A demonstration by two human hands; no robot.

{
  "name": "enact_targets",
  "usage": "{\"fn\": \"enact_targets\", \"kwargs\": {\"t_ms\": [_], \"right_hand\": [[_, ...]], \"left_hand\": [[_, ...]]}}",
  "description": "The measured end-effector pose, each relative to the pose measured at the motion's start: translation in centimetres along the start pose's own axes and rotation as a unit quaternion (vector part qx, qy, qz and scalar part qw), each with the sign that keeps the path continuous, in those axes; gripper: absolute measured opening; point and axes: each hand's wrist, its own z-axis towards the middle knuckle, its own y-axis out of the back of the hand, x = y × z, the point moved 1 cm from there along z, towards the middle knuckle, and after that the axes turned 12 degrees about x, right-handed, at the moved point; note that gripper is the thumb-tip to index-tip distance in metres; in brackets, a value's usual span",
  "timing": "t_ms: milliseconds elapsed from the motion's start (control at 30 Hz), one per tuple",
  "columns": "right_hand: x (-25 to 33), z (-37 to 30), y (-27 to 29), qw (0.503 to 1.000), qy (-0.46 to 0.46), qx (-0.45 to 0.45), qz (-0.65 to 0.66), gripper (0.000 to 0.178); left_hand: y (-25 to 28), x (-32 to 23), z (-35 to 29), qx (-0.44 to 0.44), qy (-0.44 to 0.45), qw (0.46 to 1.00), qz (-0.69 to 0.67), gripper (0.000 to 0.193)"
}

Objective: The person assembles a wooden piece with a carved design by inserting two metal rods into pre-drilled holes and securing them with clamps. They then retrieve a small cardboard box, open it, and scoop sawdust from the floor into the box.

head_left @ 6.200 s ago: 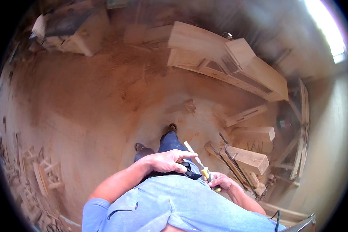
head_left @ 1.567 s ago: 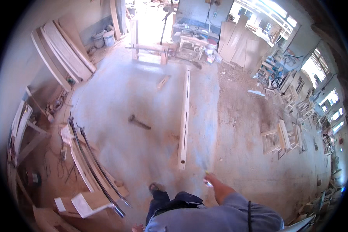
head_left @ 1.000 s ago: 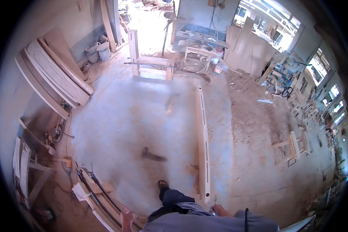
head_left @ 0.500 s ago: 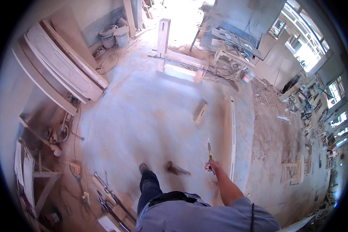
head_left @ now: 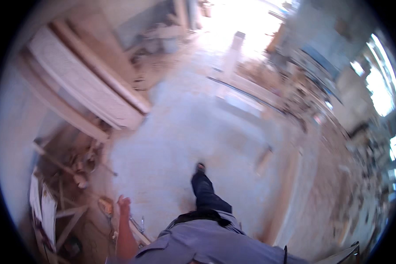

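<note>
My left hand (head_left: 124, 201) reaches out at the lower left, a little blurred, with its fingers partly apart and nothing seen in it. Close beside it on the floor lies an orange power tool (head_left: 105, 206). Metal bar clamps (head_left: 138, 224) lie just right of my left forearm. My right hand is out of view, and so is anything it holds. One leg (head_left: 203, 187) is stepping forward over the pale floor.
A wooden frame with an upright post (head_left: 233, 57) stands ahead. Long carved boards (head_left: 79, 75) lean at the left wall. A small wood block (head_left: 264, 160) and a long beam (head_left: 286, 198) lie to the right. Timber scraps and dusty clutter line the right side.
The view has swung left and moved forward. My left hand has come into sight. My right hand, which held a yellow-and-black-handled tool with a metal shaft, has left the view.
</note>
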Motion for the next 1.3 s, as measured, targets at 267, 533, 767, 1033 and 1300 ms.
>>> {"fn": "enact_targets", "kwargs": {"t_ms": [267,533,767,1033,1300], "right_hand": [[38.7,19.5,5.2,0.998,0.048,0.045,-0.013,0.027],[79.7,23.6,1.6,0.975,0.220,0.019,-0.033,0.019],[89.5,28.5,-1.9,0.989,0.126,0.019,-0.074,0.006],[109.9,36.5,3.8,0.990,0.092,0.072,-0.081,0.010],[144.5,47.5,7.4,0.978,0.163,0.075,-0.105,0.015]], "left_hand": [[-3.9,-3.0,-0.2,-0.009,0.172,0.946,0.274,0.064],[-7.0,-2.0,3.2,0.282,0.093,0.712,0.636,0.015],[-8.8,-17.4,39.3,0.046,0.148,0.907,0.391,0.025],[-25.1,-58.5,72.5,-0.065,-0.084,0.984,0.140,0.047],[-36.9,-54.5,73.4,-0.040,0.063,0.959,0.272,0.056]]}}
